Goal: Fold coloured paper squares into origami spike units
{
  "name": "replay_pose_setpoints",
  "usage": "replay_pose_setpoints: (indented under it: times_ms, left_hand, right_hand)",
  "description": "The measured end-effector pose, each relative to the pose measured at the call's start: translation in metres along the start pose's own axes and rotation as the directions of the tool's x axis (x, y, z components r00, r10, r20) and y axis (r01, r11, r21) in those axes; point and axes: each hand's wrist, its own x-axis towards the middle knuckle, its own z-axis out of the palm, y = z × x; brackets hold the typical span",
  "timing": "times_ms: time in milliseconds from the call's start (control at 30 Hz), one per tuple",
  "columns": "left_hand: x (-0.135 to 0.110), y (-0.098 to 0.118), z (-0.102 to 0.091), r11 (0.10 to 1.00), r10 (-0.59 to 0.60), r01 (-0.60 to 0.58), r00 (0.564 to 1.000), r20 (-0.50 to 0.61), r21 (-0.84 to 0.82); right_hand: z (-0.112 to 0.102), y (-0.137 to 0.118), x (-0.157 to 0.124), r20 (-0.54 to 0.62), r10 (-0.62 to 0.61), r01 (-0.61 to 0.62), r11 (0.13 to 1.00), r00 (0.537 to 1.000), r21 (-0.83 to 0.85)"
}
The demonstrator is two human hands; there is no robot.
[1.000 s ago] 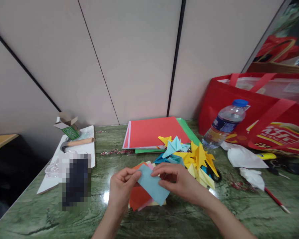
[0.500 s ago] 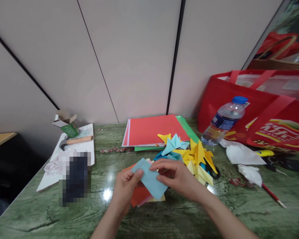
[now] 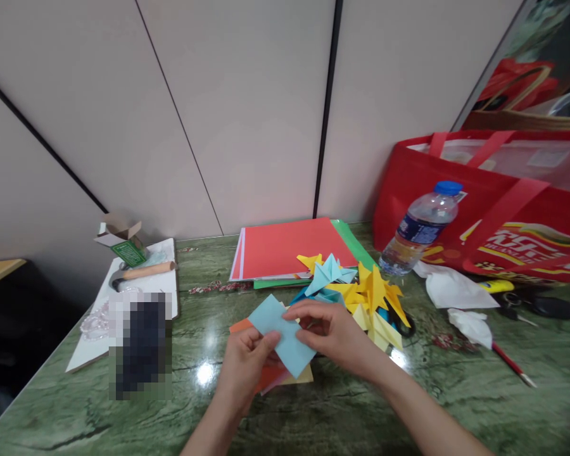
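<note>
A light blue piece of paper (image 3: 292,354), a flat rectangle, is held slanted between my two hands. My left hand (image 3: 247,361) grips its lower left edge, thumb on top. The fingers of my right hand (image 3: 330,329) are curled and pinch its upper right edge. Under it lie loose orange, pink and cream papers (image 3: 300,375), partly covered. Beyond my right hand is a pile of folded paper shapes: a light blue one (image 3: 331,272), several yellow ones (image 3: 373,288) and a pale yellow one (image 3: 384,332).
Red and green sheets (image 3: 289,244) are stacked by the wall. On the right are a water bottle (image 3: 420,228), a red bag (image 3: 498,209), tissues (image 3: 456,285) and a red pencil (image 3: 510,364). On the left, a white board (image 3: 88,345) bears a green box (image 3: 130,252) and a wooden-handled tool (image 3: 147,271).
My left thumb has slid lower and further in along the blue paper. My right hand keeps its pinch, nearly in place. The whole view has shifted slightly.
</note>
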Motion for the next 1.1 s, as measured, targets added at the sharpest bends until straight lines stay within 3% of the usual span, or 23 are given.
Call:
replay_pose_setpoints:
  times_ms: [233, 467, 933, 1100]
  left_hand:
    - [-0.002, -0.003, 0.004, 0.998, -0.064, 0.063, 0.992, 0.107, 0.007]
    - [-0.003, 0.003, 0.003, 0.979, 0.018, -0.026, 0.999, -0.040, -0.204]
    - [-0.003, 0.004, 0.006, 0.957, 0.047, -0.080, 0.991, -0.123, -0.280]
    - [-0.004, 0.004, 0.008, 0.961, 0.020, -0.050, 0.993, -0.113, -0.272]
  right_hand:
    - [0.000, -0.002, 0.000, -0.035, 0.004, -0.005, 1.000, 0.999, -0.016]
    - [0.009, -0.012, -0.004, -0.099, -0.075, 0.075, 0.997, 0.992, -0.003]
    - [0.018, -0.010, -0.004, -0.225, 0.090, -0.035, 0.971, 0.970, 0.238]
    - [0.019, -0.009, -0.005, -0.276, 0.135, -0.079, 0.976, 0.952, 0.205]
